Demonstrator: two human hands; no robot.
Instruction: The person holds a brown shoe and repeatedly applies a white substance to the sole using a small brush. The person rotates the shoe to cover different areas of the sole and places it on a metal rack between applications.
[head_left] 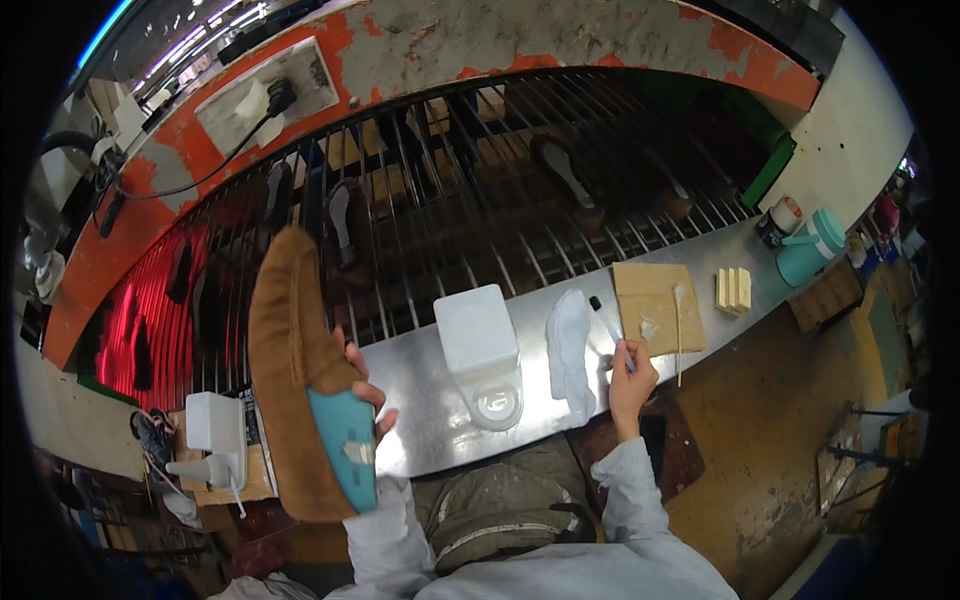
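Observation:
My left hand [371,395] is wrapped round a brown suede boot [290,370], held up at the left of the metal ledge. A turquoise shoe last [343,450] shows in the boot's opening; most of my palm is hidden behind it. In my right hand [631,388], fingertips pinch a slim pen-like tool [607,322] with a black end pointing away from me. Just left of that hand lies a crumpled white cloth [570,350]. Beyond it is a piece of brown cardboard [645,285] with a thin stick [680,335] and whitish residue on it.
A white square-topped container with a round dish [476,330] stands mid-ledge. Beige blocks [733,290] and a teal mug [808,250] sit at the right. Shoes lie on the metal-rod conveyor [480,220] behind. Another white container [213,425] is at the left, near a red glow.

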